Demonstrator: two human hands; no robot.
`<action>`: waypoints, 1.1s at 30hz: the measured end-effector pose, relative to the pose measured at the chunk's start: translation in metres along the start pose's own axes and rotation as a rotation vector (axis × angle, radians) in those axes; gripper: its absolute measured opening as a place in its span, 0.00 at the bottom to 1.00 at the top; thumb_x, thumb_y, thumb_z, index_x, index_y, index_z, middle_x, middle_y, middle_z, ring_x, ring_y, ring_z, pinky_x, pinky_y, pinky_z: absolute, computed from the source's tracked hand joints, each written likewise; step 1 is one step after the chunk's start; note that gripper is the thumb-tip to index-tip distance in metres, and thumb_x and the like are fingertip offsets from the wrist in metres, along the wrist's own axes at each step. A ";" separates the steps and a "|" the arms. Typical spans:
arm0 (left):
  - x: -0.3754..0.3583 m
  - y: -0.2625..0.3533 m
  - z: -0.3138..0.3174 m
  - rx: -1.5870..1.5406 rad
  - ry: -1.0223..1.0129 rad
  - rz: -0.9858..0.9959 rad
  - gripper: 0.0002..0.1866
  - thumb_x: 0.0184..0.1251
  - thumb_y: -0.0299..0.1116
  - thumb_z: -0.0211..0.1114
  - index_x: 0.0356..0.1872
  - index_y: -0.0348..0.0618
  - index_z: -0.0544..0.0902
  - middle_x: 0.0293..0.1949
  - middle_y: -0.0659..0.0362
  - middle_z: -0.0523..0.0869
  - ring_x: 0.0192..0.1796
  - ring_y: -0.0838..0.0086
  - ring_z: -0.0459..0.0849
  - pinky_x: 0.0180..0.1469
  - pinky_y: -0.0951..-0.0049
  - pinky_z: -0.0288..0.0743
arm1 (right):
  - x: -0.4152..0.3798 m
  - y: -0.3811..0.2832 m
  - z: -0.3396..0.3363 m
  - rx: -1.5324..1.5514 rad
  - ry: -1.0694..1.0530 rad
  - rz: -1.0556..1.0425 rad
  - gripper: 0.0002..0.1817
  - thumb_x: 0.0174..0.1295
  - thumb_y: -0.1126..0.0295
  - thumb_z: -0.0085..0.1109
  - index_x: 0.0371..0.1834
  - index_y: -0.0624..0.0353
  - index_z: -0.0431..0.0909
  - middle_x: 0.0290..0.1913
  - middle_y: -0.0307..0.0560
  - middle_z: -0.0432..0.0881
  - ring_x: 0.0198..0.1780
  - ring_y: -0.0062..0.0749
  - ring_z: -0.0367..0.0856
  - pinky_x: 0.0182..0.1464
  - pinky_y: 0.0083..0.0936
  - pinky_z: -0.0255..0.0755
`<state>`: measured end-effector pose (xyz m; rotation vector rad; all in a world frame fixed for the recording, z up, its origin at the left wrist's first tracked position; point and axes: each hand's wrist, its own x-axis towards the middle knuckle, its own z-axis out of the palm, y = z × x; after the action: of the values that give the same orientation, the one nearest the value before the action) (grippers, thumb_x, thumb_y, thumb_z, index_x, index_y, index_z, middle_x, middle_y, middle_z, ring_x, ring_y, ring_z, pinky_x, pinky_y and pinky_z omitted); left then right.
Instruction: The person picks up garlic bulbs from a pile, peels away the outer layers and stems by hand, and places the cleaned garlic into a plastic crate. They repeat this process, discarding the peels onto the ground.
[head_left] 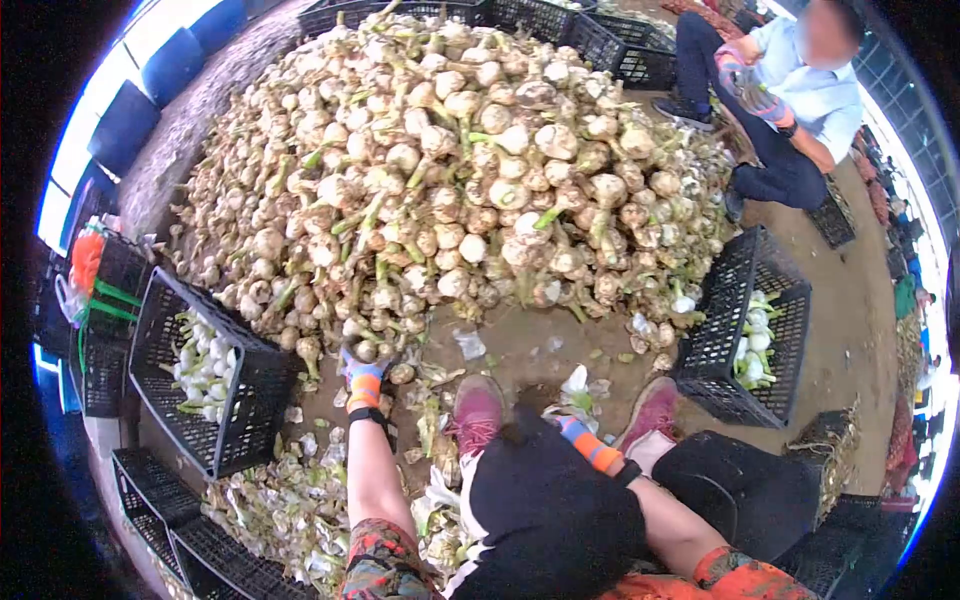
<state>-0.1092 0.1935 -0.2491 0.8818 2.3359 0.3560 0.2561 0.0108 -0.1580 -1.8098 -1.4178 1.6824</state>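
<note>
My left hand (362, 378), in a grey and orange glove, reaches to the near edge of a large heap of soil-stained garlic bulbs (450, 170). Its fingers are closed around a garlic bulb (367, 350), and another loose bulb (401, 373) lies just beside it. My right hand (583, 436), gloved the same way, is low between my knees, by my black trouser leg. Its fingertips are partly hidden, and I cannot make out what they hold. Whitish peeled skins (576, 388) lie just beyond it.
Black crates with cleaned white garlic stand at left (235, 400) and right (740, 370). Peeled skins (300, 510) litter the floor around my shoes (478, 412). Empty-looking crates (190, 520) sit lower left. Another person (800, 100) sits at the upper right, wearing gloves.
</note>
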 end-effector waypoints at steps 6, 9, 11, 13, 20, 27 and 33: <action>-0.063 0.011 0.025 -0.247 -0.044 0.250 0.57 0.28 0.36 0.82 0.66 0.42 0.57 0.53 0.47 0.77 0.52 0.64 0.76 0.57 0.66 0.70 | 0.021 0.033 0.008 -0.041 -0.035 0.025 0.15 0.57 0.67 0.57 0.47 0.59 0.79 0.41 0.48 0.83 0.43 0.30 0.80 0.47 0.26 0.71; -0.096 0.033 0.088 -0.750 -0.317 0.404 0.55 0.33 0.33 0.81 0.66 0.43 0.56 0.49 0.51 0.78 0.49 0.68 0.76 0.55 0.69 0.72 | 0.027 0.020 0.000 -0.089 -0.035 0.013 0.15 0.57 0.67 0.57 0.47 0.59 0.79 0.42 0.48 0.83 0.43 0.30 0.80 0.48 0.26 0.71; -0.143 0.080 0.074 -0.468 -0.329 0.631 0.49 0.38 0.35 0.79 0.65 0.42 0.60 0.52 0.50 0.76 0.52 0.66 0.75 0.57 0.65 0.70 | 0.023 0.016 -0.002 -0.101 -0.034 0.002 0.15 0.57 0.67 0.57 0.47 0.59 0.79 0.42 0.48 0.83 0.43 0.30 0.80 0.48 0.26 0.71; -0.152 0.088 0.105 -0.336 -0.391 0.836 0.47 0.40 0.38 0.77 0.65 0.51 0.62 0.60 0.43 0.69 0.65 0.56 0.65 0.64 0.61 0.63 | 0.021 0.014 -0.005 -0.119 -0.029 0.000 0.15 0.57 0.67 0.57 0.47 0.59 0.79 0.42 0.48 0.83 0.44 0.31 0.80 0.48 0.27 0.71; -0.093 0.001 0.008 -0.397 0.282 0.747 0.26 0.45 0.30 0.73 0.49 0.38 0.77 0.45 0.54 0.80 0.46 0.69 0.77 0.52 0.70 0.72 | 0.010 -0.004 -0.017 -0.176 0.007 -0.035 0.15 0.57 0.67 0.57 0.47 0.59 0.79 0.42 0.48 0.83 0.44 0.32 0.80 0.48 0.27 0.71; 0.051 -0.096 -0.075 -0.172 0.433 0.306 0.29 0.47 0.40 0.69 0.55 0.52 0.74 0.54 0.47 0.75 0.55 0.52 0.74 0.55 0.61 0.70 | 0.000 -0.025 -0.031 -0.269 0.033 -0.045 0.15 0.57 0.67 0.57 0.47 0.58 0.79 0.43 0.48 0.83 0.44 0.33 0.80 0.48 0.27 0.71; 0.096 -0.093 -0.026 -0.026 0.143 0.367 0.16 0.47 0.33 0.64 0.41 0.47 0.83 0.39 0.56 0.85 0.52 0.57 0.78 0.57 0.66 0.68 | -0.037 -0.045 -0.055 -0.349 0.065 0.004 0.15 0.57 0.67 0.57 0.47 0.58 0.79 0.43 0.48 0.83 0.45 0.33 0.80 0.49 0.27 0.71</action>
<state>-0.2291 0.1877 -0.3128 1.3132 2.2845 0.6162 0.2907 0.0243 -0.0869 -2.0227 -1.7665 1.4309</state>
